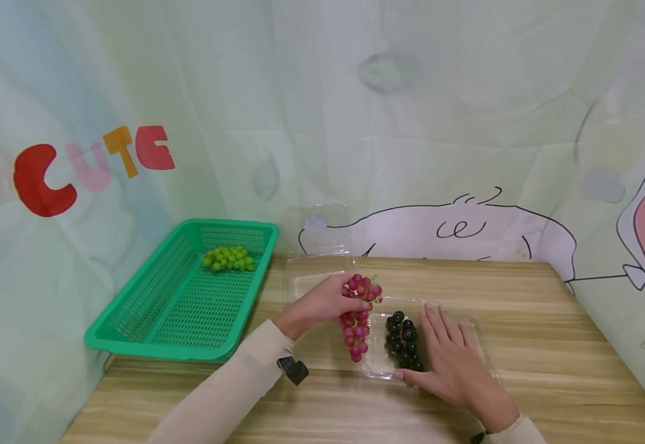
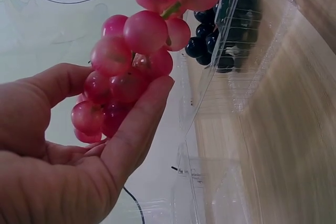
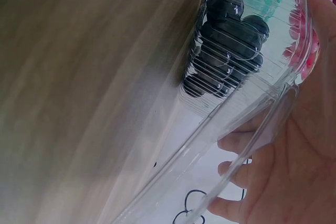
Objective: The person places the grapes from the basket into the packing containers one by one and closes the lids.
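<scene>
Rests the right grip (image 1: 450, 357), with fingers extended and clamped on nothing, over the right part of a clear container (image 1: 377, 351); has black grapes (image 1: 402, 340) inside, just left of that grip. Clamps pink grapes (image 1: 356, 331) in the left grip (image 1: 329, 300), beside the container's left edge. Has another clear container (image 1: 319, 254) standing lid-up beyond the left grip; farther left, has green grapes (image 1: 228, 259) in a green basket (image 1: 253, 290). Looks partway along: apparently done with black, with pink and green left.
</scene>
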Tool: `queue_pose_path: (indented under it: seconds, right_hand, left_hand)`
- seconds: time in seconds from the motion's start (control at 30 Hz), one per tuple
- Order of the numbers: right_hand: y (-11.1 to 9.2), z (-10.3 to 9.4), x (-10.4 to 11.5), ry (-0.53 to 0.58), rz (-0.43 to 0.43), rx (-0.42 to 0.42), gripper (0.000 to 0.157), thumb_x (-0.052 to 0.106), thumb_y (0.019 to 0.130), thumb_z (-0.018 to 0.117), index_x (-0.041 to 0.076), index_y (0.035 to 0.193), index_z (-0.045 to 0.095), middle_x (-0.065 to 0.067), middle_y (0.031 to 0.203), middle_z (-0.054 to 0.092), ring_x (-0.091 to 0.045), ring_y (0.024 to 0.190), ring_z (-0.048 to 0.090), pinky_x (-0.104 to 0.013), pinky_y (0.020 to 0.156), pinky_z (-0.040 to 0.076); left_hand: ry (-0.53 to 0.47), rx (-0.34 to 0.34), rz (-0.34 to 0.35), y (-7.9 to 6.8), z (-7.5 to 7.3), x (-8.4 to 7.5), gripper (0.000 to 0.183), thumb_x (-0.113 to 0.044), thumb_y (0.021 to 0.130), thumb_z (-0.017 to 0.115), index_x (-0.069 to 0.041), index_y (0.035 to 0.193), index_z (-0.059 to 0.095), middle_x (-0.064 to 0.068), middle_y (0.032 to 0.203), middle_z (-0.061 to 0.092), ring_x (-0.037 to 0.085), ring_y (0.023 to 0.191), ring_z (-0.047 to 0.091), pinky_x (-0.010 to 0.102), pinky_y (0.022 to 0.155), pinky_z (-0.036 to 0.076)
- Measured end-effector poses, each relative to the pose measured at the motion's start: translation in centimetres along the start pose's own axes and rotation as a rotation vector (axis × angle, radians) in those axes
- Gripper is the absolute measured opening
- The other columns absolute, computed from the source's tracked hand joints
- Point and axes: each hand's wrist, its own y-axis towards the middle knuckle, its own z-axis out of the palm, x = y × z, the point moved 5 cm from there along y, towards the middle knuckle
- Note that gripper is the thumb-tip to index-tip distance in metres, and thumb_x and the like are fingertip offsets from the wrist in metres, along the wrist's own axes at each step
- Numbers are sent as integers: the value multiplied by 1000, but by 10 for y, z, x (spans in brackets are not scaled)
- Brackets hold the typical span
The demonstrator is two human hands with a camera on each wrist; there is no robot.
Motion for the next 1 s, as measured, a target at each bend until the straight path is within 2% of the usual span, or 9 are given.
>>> queue_pose_path:
  seconds: [0.13, 0.3, 0.53, 0.83, 1.0]
  right_hand:
    - [0, 0, 0, -8, -2, 2, 121, 89, 79, 51, -3, 156, 32, -20, 164, 29, -44, 151, 25, -68, 115, 27]
    - [1, -1, 0, -10, -1, 6, 121, 89, 79, 50, -3, 156, 31, -20, 164, 29, -44, 151, 24, -68, 115, 27]
    - [1, -1, 1, 1, 1, 9, 121, 88, 79, 51, -3, 156, 31, -20, 164, 28, -44, 151, 24, -68, 115, 26]
    - [0, -1, 3, 0, -1, -7, 121, 88, 79, 51, -4, 155, 32, -20, 163, 30, -44, 150, 26, -68, 115, 27]
    - [0, -1, 2, 9, 4, 0, 120, 87, 79, 53, -3, 155, 32, -20, 164, 29, -44, 151, 24, -68, 115, 26]
  left_hand:
    - [53, -24, 24, 4, 6, -1, 27, -25, 90, 78, -13, 111, 65, 2, 93, 70, 15, 82, 63, 30, 73, 55]
    - [75, -36, 18, 6, 12, -2, 31, -25, 91, 78, -14, 115, 63, 2, 95, 69, 17, 85, 65, 33, 77, 56]
    - [119, -70, -1, 8, 18, -3, 36, -27, 90, 79, -12, 116, 59, 2, 96, 67, 17, 84, 63, 32, 74, 55]
    - [217, -118, 52, 12, 24, -10, 45, -23, 91, 77, -4, 125, 54, 6, 102, 65, 17, 86, 63, 31, 73, 57]
    - [233, -137, 60, 14, 28, -13, 51, -20, 91, 76, -2, 131, 50, 10, 105, 66, 17, 85, 65, 28, 68, 58]
